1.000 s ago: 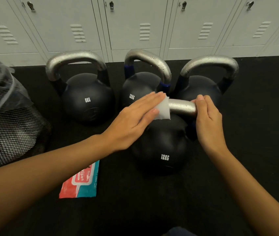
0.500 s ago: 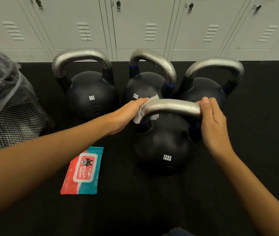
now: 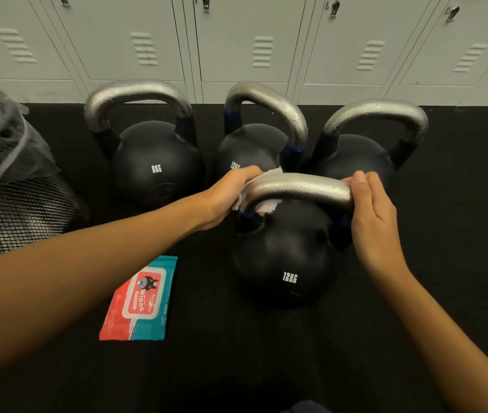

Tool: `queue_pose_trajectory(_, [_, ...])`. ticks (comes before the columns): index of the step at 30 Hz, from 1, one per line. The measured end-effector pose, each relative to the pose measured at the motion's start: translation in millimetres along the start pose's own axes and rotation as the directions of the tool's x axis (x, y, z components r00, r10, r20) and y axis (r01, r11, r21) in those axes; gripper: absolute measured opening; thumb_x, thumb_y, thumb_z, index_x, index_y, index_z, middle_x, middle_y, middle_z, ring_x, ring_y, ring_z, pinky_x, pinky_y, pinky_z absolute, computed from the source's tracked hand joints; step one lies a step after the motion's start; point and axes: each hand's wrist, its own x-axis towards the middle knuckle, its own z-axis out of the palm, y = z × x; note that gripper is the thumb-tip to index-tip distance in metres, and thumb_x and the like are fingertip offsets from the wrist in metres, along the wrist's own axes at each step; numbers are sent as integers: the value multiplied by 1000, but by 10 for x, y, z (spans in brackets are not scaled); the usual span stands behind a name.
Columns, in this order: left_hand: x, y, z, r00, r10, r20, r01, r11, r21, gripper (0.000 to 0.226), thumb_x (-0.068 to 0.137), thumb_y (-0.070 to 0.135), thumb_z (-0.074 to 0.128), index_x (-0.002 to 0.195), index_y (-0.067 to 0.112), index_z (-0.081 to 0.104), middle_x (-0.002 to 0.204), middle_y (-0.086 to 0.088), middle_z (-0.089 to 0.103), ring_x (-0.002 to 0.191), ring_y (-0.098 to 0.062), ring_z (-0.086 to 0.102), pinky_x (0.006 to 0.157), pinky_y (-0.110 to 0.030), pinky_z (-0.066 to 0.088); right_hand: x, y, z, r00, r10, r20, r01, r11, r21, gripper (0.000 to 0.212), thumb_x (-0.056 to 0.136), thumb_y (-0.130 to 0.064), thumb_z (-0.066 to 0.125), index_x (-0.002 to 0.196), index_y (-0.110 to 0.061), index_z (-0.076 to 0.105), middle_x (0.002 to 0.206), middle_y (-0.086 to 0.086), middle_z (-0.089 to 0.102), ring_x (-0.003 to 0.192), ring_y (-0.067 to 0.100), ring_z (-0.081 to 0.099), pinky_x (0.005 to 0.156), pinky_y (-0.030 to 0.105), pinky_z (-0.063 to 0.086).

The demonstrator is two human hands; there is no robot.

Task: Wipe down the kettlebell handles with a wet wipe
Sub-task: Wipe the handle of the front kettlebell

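A black 12KG kettlebell point(image 3: 284, 263) stands nearest me, its silver handle point(image 3: 299, 187) running left to right. My left hand point(image 3: 230, 192) grips a white wet wipe point(image 3: 266, 206) wrapped round the left bend of that handle; wipe edges show above and under the bar. My right hand point(image 3: 370, 213) curls round the handle's right end. Behind stand three more kettlebells: an 8KG one point(image 3: 156, 165) at left, a 12KG one point(image 3: 251, 147) in the middle, and one point(image 3: 355, 156) at right, with droplets on their silver handles.
A red and teal wipes pack point(image 3: 140, 299) lies flat on the black floor mat point(image 3: 266, 353) near my left forearm. A black mesh bin with a plastic liner point(image 3: 7, 180) stands at the far left. Grey lockers point(image 3: 248, 46) line the back.
My left hand slid the wipe from the middle of the handle to its left bend and curled round it. The right hand kept hold of the right end.
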Motion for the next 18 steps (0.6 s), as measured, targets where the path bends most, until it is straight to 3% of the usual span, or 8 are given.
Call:
queue_pose_trajectory(3, [-3, 126, -11, 999, 31, 33, -33, 997, 71, 39, 101, 33, 39, 81, 12, 65, 70, 5, 66, 76, -9, 60, 82, -28, 42, 0, 3, 6, 1000, -11, -5, 11, 1000, 3, 37, 106, -34, 35, 92, -6, 54, 77, -24, 61, 72, -6, 51, 68, 10, 39])
queue_pose_trajectory(6, [9, 111, 44, 993, 106, 43, -110, 990, 93, 49, 103, 37, 34, 89, 3, 67, 74, -2, 66, 75, -10, 61, 82, -23, 42, -6, 8, 15, 1000, -18, -6, 18, 1000, 3, 37, 106, -34, 35, 93, -5, 54, 77, -24, 61, 72, -6, 52, 68, 10, 39])
queue_pose_trajectory(8, [-15, 49, 79, 992, 120, -32, -119, 993, 23, 42, 103, 33, 36, 80, 11, 64, 67, 3, 63, 70, -6, 59, 77, -21, 42, -9, 9, 19, 1000, -21, -11, 21, 1000, 5, 38, 106, -35, 35, 93, -4, 54, 79, -21, 61, 73, -5, 52, 69, 12, 39])
queue_pose_trajectory(11, [4, -98, 61, 991, 58, -123, -65, 996, -55, 39, 100, 30, 36, 74, 15, 60, 67, 1, 60, 74, -12, 55, 78, -26, 40, -9, 6, 18, 1000, -20, -13, 20, 1000, 8, 38, 106, -35, 36, 94, -4, 55, 80, -15, 60, 72, -5, 51, 68, 12, 39])
queue_pose_trajectory(14, [-7, -85, 48, 995, 9, -96, -10, 1000, -11, 44, 97, 31, 32, 77, 5, 61, 73, -13, 59, 76, -22, 54, 82, -32, 40, -12, -1, 13, 1000, -22, -2, 22, 1000, 14, 38, 106, -35, 36, 94, -4, 54, 81, -14, 60, 73, -5, 51, 68, 12, 40])
queue_pose_trajectory(18, [-44, 58, 70, 994, 69, -82, -66, 997, 41, 42, 99, 24, 36, 63, 15, 55, 58, 0, 55, 56, -5, 51, 66, -20, 40, -21, -15, 17, 1000, -14, -22, 14, 1000, 27, 36, 106, -32, 36, 93, -4, 55, 82, -12, 60, 71, -8, 51, 67, 7, 38])
